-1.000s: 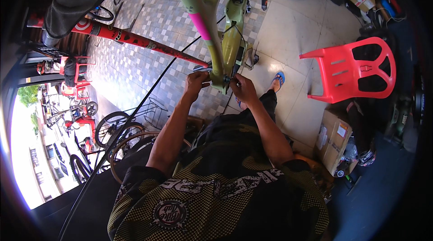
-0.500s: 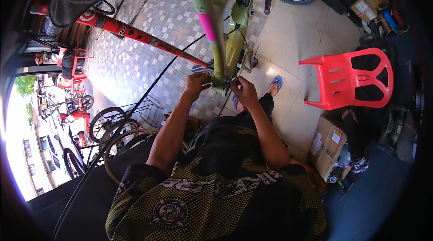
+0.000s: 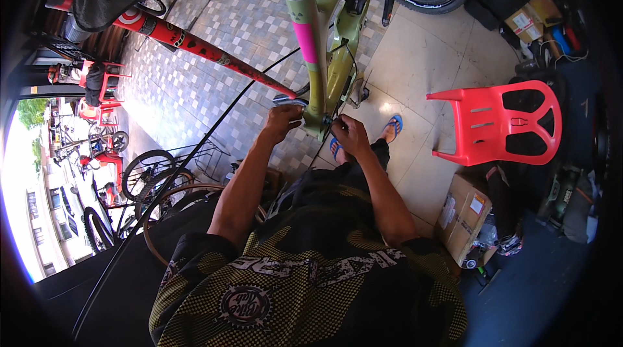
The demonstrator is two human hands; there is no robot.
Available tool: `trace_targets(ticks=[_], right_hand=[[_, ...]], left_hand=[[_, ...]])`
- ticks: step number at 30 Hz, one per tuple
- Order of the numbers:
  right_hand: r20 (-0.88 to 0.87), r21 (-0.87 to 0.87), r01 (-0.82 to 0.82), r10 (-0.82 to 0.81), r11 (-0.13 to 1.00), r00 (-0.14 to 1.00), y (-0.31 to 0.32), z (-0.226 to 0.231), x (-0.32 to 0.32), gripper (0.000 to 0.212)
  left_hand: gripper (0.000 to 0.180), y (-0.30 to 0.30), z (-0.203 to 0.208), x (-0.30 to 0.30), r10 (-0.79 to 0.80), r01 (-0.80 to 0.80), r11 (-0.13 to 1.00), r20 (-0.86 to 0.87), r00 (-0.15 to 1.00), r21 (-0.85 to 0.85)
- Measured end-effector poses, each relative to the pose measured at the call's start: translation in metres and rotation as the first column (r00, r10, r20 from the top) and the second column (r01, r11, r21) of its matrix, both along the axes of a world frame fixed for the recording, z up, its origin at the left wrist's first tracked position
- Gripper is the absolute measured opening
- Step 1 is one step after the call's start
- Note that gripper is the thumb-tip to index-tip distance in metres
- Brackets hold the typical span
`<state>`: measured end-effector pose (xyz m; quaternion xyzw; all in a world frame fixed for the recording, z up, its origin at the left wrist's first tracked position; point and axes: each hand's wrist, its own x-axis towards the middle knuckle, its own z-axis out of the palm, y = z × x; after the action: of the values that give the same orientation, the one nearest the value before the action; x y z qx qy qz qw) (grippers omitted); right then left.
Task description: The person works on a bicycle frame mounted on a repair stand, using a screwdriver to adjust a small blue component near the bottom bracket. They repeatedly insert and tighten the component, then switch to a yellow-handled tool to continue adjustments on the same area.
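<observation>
Our left hand (image 3: 284,122) and right hand (image 3: 350,135) flank the lower end of the green bicycle frame (image 3: 313,97), fingers curled close in; we cannot tell whether either is clamped on anything. The frame lies between our hands, neither clearly nearer, its long axis running from there away from our body. Just beyond our left hand ends a slanting red pole (image 3: 214,56); well right of our right hand lies a red chair (image 3: 481,121).

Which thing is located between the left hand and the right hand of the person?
In the head view, the lower end of the green bicycle frame lies between the left hand and the right hand.
</observation>
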<state>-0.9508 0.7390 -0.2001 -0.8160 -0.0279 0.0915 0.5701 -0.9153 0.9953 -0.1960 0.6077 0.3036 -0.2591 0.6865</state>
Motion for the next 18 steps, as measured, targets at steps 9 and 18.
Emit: trace_targets(ticks=[9, 18], right_hand=[[-0.287, 0.265, 0.035, 0.044, 0.964, 0.957, 0.008, -0.043, -0.003, 0.039], [-0.220, 0.290, 0.040, 0.026, 0.956, 0.975, 0.008, -0.045, -0.006, 0.041]], left_hand=[[0.033, 0.003, 0.003, 0.000, 0.004, 0.009, 0.988, 0.083, 0.997, -0.154], [0.028, 0.002, -0.012, 0.000, 0.081, -0.066, 0.977, 0.064, 0.995, -0.202]])
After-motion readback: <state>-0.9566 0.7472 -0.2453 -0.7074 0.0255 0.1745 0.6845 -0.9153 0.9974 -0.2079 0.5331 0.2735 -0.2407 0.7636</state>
